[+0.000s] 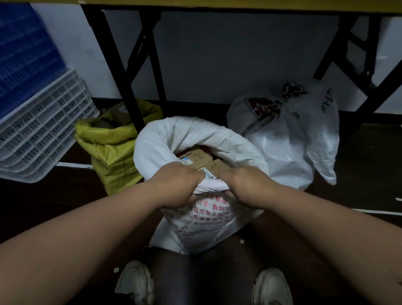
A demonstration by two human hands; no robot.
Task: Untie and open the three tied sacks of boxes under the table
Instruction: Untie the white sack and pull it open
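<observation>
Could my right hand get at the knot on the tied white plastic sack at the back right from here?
Probably yes. The tied white plastic sack stands just behind and right of the right hand, nothing between them, but that hand now grips the open white woven sack's rim.

Both hands grip the near rim of the middle white sack [195, 139], the left hand [178, 185] and right hand [243, 185] side by side with fingers curled over the rolled-down edge, its mouth open on brown boxes [202, 161] inside. To its left stands a yellow sack [113, 150], open, with boxes showing, beside stacked white crates [43, 130]. To the right a second white sack [289, 139] sits knotted at the top, under the table [217, 2] with black legs.
</observation>
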